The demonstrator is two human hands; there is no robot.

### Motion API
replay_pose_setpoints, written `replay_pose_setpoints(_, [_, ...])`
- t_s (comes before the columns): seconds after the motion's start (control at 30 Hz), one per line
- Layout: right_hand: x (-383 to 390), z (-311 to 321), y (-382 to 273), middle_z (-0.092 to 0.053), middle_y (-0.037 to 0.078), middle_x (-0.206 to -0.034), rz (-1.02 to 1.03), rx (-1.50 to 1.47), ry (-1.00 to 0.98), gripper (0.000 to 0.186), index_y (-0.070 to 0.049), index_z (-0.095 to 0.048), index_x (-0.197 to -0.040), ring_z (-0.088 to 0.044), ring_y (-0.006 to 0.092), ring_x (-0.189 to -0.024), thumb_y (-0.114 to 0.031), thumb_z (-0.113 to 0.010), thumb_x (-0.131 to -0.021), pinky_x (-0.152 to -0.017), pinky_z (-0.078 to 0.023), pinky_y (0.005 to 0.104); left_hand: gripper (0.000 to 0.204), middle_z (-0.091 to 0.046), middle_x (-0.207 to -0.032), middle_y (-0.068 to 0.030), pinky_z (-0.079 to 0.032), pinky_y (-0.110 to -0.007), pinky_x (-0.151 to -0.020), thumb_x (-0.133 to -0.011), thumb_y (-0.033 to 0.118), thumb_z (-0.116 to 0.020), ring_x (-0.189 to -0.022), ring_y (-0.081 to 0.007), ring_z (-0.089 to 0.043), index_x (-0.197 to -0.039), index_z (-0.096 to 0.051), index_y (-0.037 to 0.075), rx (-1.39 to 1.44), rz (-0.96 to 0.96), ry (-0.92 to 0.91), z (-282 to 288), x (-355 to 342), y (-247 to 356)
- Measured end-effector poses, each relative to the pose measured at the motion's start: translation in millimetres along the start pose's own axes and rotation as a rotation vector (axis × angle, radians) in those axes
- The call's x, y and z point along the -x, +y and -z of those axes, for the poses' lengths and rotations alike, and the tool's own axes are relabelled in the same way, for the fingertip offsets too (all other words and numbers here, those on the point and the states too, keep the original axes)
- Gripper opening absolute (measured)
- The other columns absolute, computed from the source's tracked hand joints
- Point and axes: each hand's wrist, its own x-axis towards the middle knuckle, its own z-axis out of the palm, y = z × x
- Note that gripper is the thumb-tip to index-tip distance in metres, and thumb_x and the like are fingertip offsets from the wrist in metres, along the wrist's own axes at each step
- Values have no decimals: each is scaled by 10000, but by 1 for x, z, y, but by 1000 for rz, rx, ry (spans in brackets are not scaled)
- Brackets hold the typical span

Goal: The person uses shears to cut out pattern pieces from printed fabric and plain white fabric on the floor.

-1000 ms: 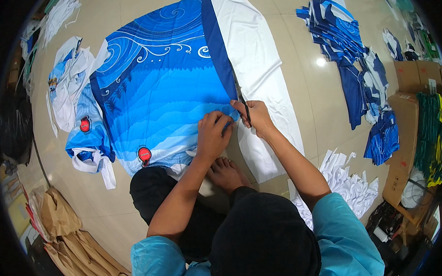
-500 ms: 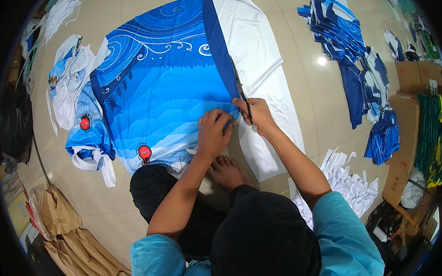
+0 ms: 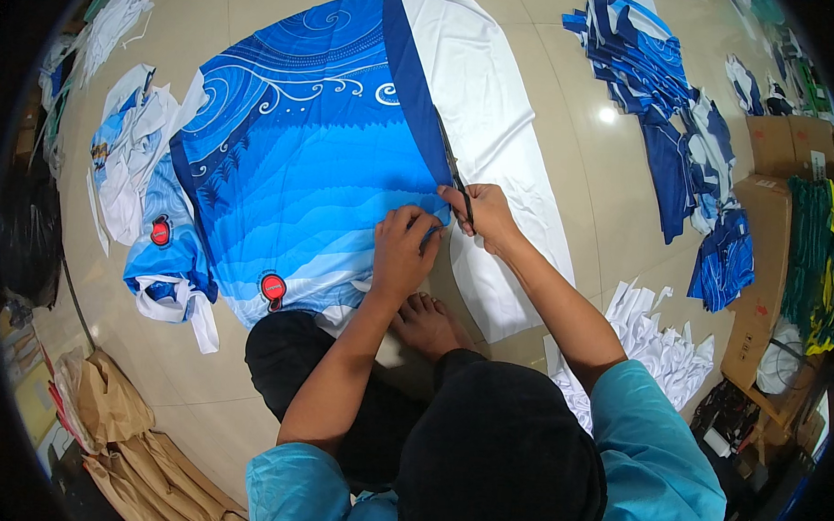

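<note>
A printed blue fabric panel point(image 3: 301, 155) with swirls and a navy band lies on the floor, bordered on the right by plain white fabric point(image 3: 492, 98). My right hand point(image 3: 483, 217) grips black scissors point(image 3: 452, 161), whose blades point away from me along the band's edge. Just left of it, my left hand point(image 3: 404, 242) has its fingers curled on the panel's lower right edge, holding the cloth. A bare foot point(image 3: 419, 320) shows below that hand.
Blue and white cut pieces lie in piles at left point(image 3: 130, 186) and right point(image 3: 651, 122). White scraps point(image 3: 653, 351) sit at lower right, cardboard boxes point(image 3: 756, 272) with green bundles point(image 3: 807, 256) at far right, brown paper point(image 3: 109, 406) at lower left, a black bag point(image 3: 27, 247) at far left.
My right hand and the scissors have shifted slightly upward since a second ago, and my left hand has edged up with them. The fabric lies much as before.
</note>
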Motion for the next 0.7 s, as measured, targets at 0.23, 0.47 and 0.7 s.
replay_pose_setpoints(0.23, [0,0,-4,-573,2,-588,9,-1,-19,430,-53,-668,-762,-488,80,-436,-369,-909,-928,-413,-348,253,173,-651,-1145,-50,-455,-493,-919,-927,147,-824,-1110,-313,-638,-1091,-772,134,-2,1,8,0,-1,2])
replay_pose_setpoints(0.47, [-9,-5,-22,-544,22,-570,11,-14,12,467,-47,-646,-699,-445,114,-441,-368,-905,-919,-430,-303,327,170,-670,-1146,-63,-467,-486,-934,-938,152,-830,-1110,-323,-643,-1093,-776,109,-16,10,-9,2,0,2])
replay_pose_setpoints(0.7, [-13,-4,-24,-546,26,-576,3,-42,18,465,-44,-637,-700,-451,113,-440,-346,-923,-908,-425,-299,315,157,-670,-1147,-62,-465,-488,-934,-944,159,-828,-1110,-325,-642,-1086,-772,119,-9,15,-2,2,-1,3])
